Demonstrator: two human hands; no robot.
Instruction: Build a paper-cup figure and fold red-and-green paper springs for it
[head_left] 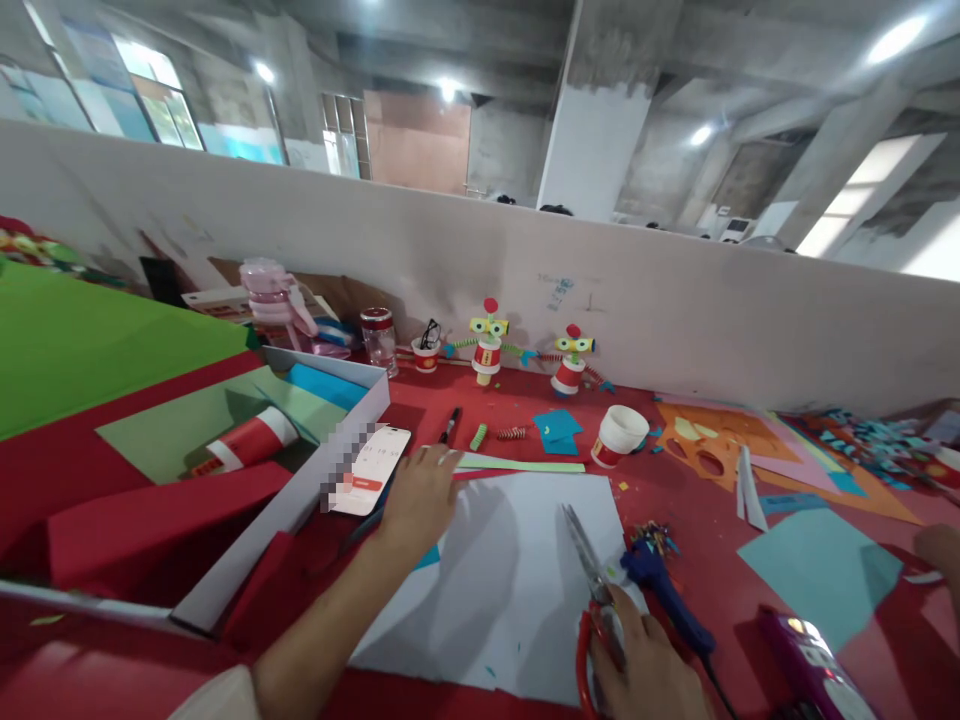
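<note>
My left hand (422,500) reaches palm down over the white sheet (487,570). Its fingers are bent together at the left end of green and white paper strips (525,466); the fingertips are partly hidden. My right hand (649,660) is closed about the red handles of a pair of scissors (589,555), whose blades point away over the sheet. Just right of them lies a blue glue gun (667,590). Beyond the strips are a coiled green paper strip (478,437), a red-and-white coil (511,434), blue paper pieces (559,432) and white paper cups (621,432).
Two paper-cup figures (487,355) stand by the low wall. On the left are a phone (373,470) and an open white box (247,570) holding a red cup. Coloured paper (821,570), a purple device (814,665) and another person's hand (937,550) are at right.
</note>
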